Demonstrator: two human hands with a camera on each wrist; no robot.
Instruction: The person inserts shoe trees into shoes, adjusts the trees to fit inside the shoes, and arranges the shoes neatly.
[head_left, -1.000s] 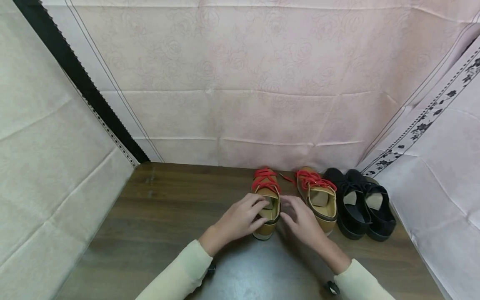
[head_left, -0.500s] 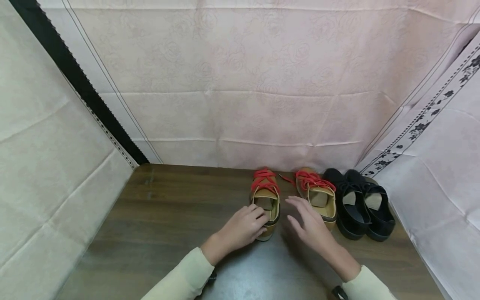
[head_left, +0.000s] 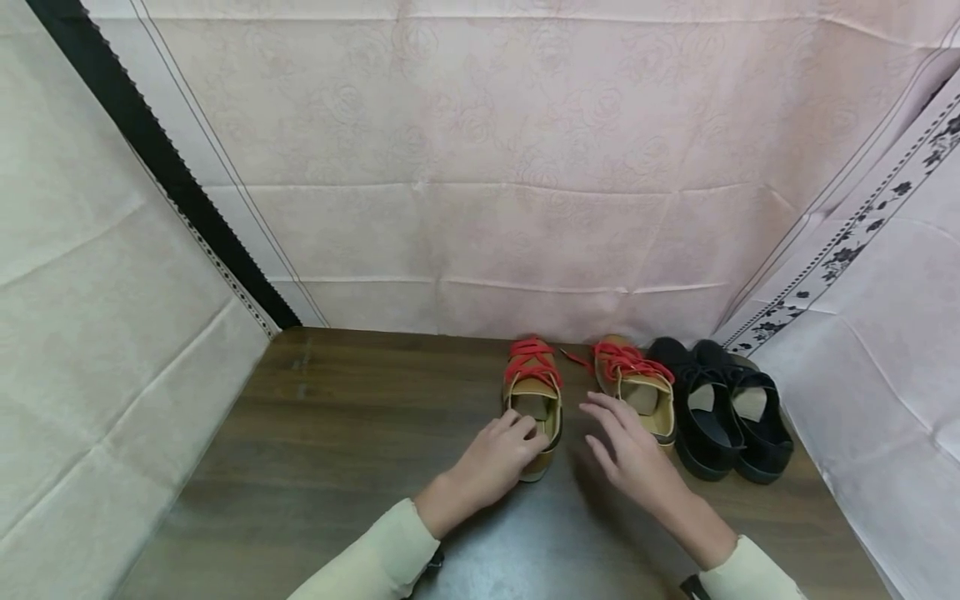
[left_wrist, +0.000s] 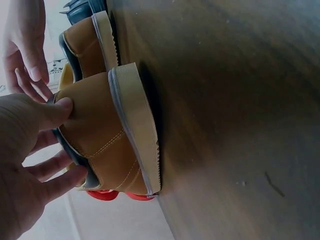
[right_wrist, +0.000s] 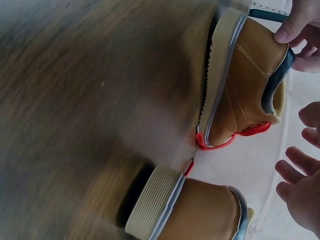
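A tan lace-up shoe [head_left: 531, 385] with red laces stands on the wooden surface, its toe pointing toward the back. At its heel, my left hand [head_left: 491, 462] pinches the collar. The left wrist view shows the thumb on the outside of the tan heel [left_wrist: 92, 107], with fingers at the dark padded rim. My right hand [head_left: 637, 454] hovers apart from that shoe with fingers spread and loosely bent, holding nothing. It partly covers the second tan shoe [head_left: 651, 396], which also has red laces. In the right wrist view, the right fingers [right_wrist: 297, 172] touch nothing.
A pair of black shoes [head_left: 712, 417] stands side by side at the right, close to the second tan shoe. Pale patterned cloth [head_left: 487, 208] rises behind the wooden surface [head_left: 360, 417] and along both sides. One red lace end [head_left: 576, 358] lies between the tan shoes.
My right hand has drawn away from the left tan shoe, to the right. My left hand has shifted from over the shoe's opening to its heel and now pinches the collar.
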